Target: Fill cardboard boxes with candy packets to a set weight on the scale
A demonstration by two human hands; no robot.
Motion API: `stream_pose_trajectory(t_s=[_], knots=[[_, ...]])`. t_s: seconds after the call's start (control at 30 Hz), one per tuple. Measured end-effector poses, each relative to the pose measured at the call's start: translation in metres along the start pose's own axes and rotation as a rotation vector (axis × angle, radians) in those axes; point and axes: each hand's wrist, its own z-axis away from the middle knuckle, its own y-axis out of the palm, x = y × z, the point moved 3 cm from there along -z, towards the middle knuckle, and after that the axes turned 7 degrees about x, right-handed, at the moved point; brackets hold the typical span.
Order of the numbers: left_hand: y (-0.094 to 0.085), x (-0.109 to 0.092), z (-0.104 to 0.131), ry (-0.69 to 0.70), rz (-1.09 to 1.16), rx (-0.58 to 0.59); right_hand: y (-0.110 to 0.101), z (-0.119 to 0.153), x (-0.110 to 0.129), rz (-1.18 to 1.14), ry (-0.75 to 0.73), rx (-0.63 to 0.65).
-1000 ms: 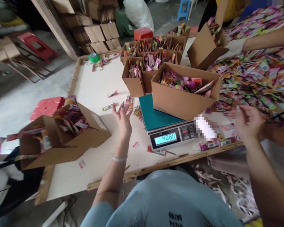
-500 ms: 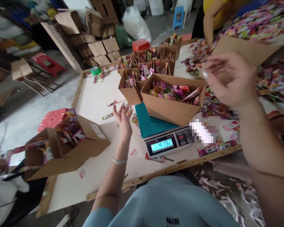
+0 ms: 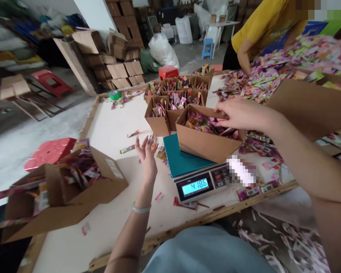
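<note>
My right hand (image 3: 238,113) is over the right part of a cardboard box (image 3: 207,142) filled with small colourful wrapped packets (image 3: 201,123). Its thumb and fingers are apart, close to the top packets, and I see nothing held in them. The box sits on the teal plate (image 3: 173,157) of a digital scale (image 3: 199,187), whose lit display seems to read 418.6. Left of the scale, my left hand (image 3: 147,159) hovers above the table with fingers spread and holds nothing. Loose packets (image 3: 127,148) lie beyond it.
Several packet-filled boxes (image 3: 157,123) stand behind the scale. Joined boxes (image 3: 82,197) occupy the table's left side, near a red stool (image 3: 49,151). A large packet pile (image 3: 261,83) spreads at the right, where a person in a yellow top (image 3: 254,28) works. A big carton (image 3: 309,106) stands nearer.
My right hand has come down and left, from above the table's right side to the box. The display has dropped slightly from 419.2. My left hand stays raised and spread.
</note>
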Motion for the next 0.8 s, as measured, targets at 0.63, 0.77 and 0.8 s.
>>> stream_pose_trajectory(t_s=[0.63, 0.77, 0.8], knots=[[-0.006, 0.012, 0.008, -0.017, 0.017, -0.008, 0.041, -0.028, 0.014, 0.099, 0.211, 0.058], [-0.009, 0.010, 0.008, -0.006, 0.002, -0.008, 0.019, -0.021, 0.004, 0.074, 0.206, -0.099], [-0.011, 0.010, 0.008, -0.004, -0.004, -0.006, 0.008, -0.017, -0.001, 0.047, 0.198, -0.175]])
